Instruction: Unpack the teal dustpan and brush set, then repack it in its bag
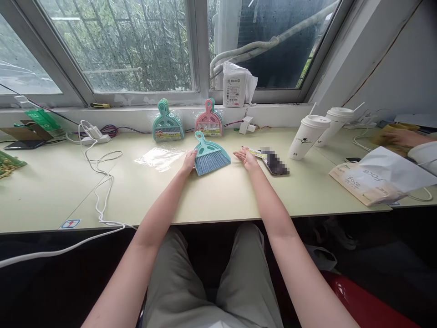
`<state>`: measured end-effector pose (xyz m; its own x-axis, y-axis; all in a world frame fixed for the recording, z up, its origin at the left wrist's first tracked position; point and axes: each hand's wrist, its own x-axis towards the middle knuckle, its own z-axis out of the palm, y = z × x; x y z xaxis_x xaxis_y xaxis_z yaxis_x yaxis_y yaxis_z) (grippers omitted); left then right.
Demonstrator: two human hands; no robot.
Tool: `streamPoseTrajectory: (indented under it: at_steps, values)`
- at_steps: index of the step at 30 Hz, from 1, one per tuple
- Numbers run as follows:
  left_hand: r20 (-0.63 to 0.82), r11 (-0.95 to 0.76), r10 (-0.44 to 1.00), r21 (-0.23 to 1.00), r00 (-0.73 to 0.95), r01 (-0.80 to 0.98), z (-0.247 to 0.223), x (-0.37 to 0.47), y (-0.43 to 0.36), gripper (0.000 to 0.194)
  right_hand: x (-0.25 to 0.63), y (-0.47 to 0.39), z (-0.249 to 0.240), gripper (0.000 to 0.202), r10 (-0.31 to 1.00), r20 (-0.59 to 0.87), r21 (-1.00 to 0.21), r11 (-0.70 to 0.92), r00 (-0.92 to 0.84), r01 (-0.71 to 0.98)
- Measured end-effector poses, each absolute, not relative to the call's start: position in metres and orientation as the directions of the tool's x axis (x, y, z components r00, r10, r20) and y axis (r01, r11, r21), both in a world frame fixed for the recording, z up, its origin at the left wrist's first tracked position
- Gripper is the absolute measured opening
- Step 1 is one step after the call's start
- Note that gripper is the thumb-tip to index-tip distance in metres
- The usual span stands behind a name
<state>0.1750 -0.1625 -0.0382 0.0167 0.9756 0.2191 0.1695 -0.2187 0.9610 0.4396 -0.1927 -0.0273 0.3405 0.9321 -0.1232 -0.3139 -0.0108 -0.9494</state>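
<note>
My left hand (190,161) grips the left edge of a teal mini dustpan and brush set (212,157), tilted up above the table with its blue-grey bristles towards me. My right hand (246,158) is to the right of it, palm turned up and fingers spread, apart from the set. Just beyond that hand, a yellow-green label card (257,154) lies partly over a phone (276,163) whose screen is blurred out. Left of my left hand is a crumpled clear plastic wrapper (160,157).
Wrapped teal sets (168,122) and pink sets (209,119) stand against the wall. White cups (309,136) and a paper bag (368,180) are to the right, near another person's hand (399,137). White cables (102,191) cross the left side.
</note>
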Motion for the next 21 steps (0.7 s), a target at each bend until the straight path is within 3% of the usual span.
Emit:
streamPoseTrajectory:
  at_steps: [3, 5, 7, 9, 12, 16, 21]
  values:
    - [0.223, -0.233, 0.971, 0.958, 0.081, 0.166, -0.035, 0.187, -0.170, 0.040, 0.427, -0.198, -0.023, 0.038, 0.927, -0.035, -0.996, -0.002, 0.374, -0.090]
    - [0.261, -0.276, 0.960, 0.938, 0.099, 0.211, -0.033, 0.195, -0.176, 0.041, 0.409, -0.205, -0.019, 0.042, 0.918, 0.135, -0.976, 0.059, 0.373, 0.207]
    - [0.323, -0.342, 0.939, 0.897, 0.115, 0.279, -0.032, 0.202, -0.184, 0.043, 0.388, -0.213, -0.016, 0.038, 0.907, 0.340, -0.830, 0.165, 0.249, 0.532]
    - [0.401, -0.417, 0.908, 0.847, 0.119, 0.329, -0.030, 0.208, -0.193, 0.044, 0.372, -0.221, -0.014, 0.032, 0.883, 0.454, -0.662, 0.243, 0.121, 0.709]
    - [0.494, -0.509, 0.859, 0.791, 0.136, 0.340, -0.027, 0.213, -0.203, 0.046, 0.362, -0.226, -0.015, 0.032, 0.857, 0.506, -0.561, 0.238, 0.101, 0.793]
    - [0.524, -0.570, 0.822, 0.756, 0.224, 0.321, -0.025, 0.212, -0.202, 0.048, 0.364, -0.223, -0.014, 0.033, 0.823, 0.546, -0.563, 0.222, 0.156, 0.796]
    - [0.428, -0.374, 0.904, 0.801, -0.010, 0.467, -0.026, 0.179, -0.173, 0.042, 0.373, -0.225, 0.008, 0.047, 0.766, 0.580, -0.654, 0.234, 0.278, 0.720]
